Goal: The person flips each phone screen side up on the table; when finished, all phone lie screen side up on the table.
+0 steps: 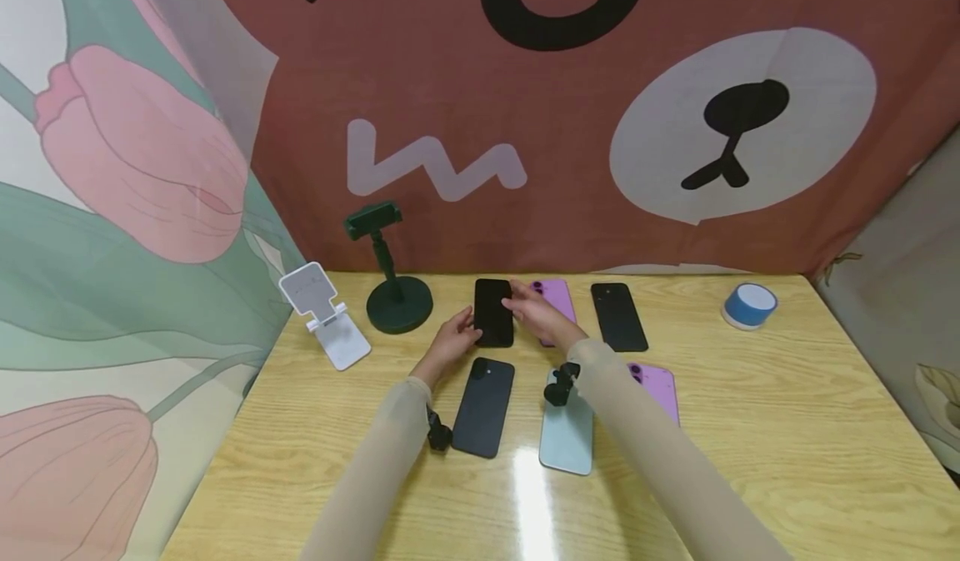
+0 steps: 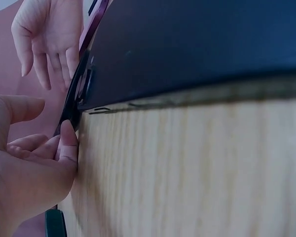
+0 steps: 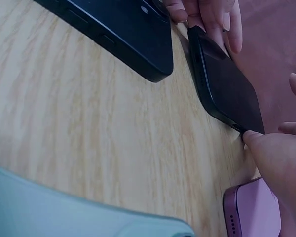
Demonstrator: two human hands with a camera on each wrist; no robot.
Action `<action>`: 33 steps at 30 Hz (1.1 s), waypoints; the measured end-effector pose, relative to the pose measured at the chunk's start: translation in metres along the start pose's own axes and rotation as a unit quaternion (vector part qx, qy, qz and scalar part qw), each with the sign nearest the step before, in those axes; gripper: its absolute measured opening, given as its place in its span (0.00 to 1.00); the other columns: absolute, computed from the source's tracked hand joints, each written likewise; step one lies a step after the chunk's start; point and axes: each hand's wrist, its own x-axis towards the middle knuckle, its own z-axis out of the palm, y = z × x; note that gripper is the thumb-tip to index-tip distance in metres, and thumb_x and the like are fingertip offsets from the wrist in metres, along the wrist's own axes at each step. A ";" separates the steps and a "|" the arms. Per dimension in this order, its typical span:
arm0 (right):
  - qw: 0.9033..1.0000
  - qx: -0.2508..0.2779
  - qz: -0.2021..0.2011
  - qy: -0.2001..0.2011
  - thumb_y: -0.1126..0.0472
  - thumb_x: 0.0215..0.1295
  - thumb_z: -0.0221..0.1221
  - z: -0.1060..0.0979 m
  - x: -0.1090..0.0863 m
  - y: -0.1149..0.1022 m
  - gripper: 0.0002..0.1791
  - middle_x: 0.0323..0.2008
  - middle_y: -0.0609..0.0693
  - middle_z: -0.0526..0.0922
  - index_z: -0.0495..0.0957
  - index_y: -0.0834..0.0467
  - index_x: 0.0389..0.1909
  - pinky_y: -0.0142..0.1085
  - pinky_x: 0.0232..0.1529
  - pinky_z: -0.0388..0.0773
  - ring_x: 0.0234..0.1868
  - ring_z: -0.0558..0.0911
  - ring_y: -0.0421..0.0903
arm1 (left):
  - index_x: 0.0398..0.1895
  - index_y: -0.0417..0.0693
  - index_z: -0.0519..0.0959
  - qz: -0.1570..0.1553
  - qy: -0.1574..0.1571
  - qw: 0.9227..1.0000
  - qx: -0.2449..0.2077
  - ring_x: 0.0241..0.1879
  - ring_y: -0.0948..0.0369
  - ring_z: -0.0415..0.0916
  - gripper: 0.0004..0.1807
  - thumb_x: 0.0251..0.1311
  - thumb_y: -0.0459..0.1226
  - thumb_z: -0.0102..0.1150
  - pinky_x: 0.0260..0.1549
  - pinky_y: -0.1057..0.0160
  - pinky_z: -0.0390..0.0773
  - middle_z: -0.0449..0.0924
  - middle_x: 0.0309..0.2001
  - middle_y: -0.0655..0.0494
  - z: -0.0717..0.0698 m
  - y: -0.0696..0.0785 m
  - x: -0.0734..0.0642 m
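A black phone (image 1: 492, 314) lies screen up in the back row, between my two hands. At its left edge is my left hand (image 1: 454, 336), fingers loosely bent, the tips right at the phone's side. My right hand (image 1: 537, 312) reaches in from the other side; in the right wrist view, one of its fingertips (image 3: 252, 138) meets a bottom corner of the black phone (image 3: 229, 84). Neither hand wraps round the phone. Partly hidden behind my right hand is a purple phone (image 1: 557, 296). A dark blue-black phone (image 1: 483, 408) lies back up just in front.
A light green phone (image 1: 566, 440) and another purple phone (image 1: 660, 386) lie under my right forearm. Further right are a black phone (image 1: 619, 318) and a blue-white tape roll (image 1: 750, 306). A dark green stand (image 1: 399, 304) and a white folding holder (image 1: 341, 340) stand at left.
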 end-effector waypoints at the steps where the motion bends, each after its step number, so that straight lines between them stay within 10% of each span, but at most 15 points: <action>1: 1.000 0.000 0.000 0.001 0.65 0.72 0.47 0.000 -0.001 0.001 0.39 0.74 0.58 0.33 0.34 0.60 0.74 0.44 0.71 0.40 0.74 0.37 0.53 | 0.72 0.41 0.55 0.004 -0.001 1.000 0.002 0.64 0.47 0.62 0.33 0.64 0.31 0.52 0.53 0.53 0.71 0.61 0.67 0.38 0.001 0.000 0.000; 26: 1.000 -0.020 -0.004 -0.012 0.74 0.68 0.46 -0.003 -0.007 0.006 0.39 0.74 0.62 0.39 0.38 0.63 0.74 0.48 0.70 0.41 0.73 0.40 0.56 | 0.71 0.35 0.55 0.019 0.004 0.999 -0.028 0.54 0.45 0.73 0.37 0.57 0.24 0.56 0.42 0.60 0.78 0.67 0.62 0.34 0.012 0.002 -0.007; 33: 0.996 -0.088 -0.015 -0.017 0.71 0.68 0.48 -0.013 -0.011 0.000 0.38 0.73 0.63 0.46 0.41 0.63 0.74 0.50 0.69 0.48 0.72 0.47 0.58 | 0.70 0.33 0.56 0.038 0.027 0.999 0.024 0.64 0.42 0.61 0.38 0.56 0.26 0.59 0.55 0.51 0.71 0.59 0.67 0.34 0.015 0.006 -0.008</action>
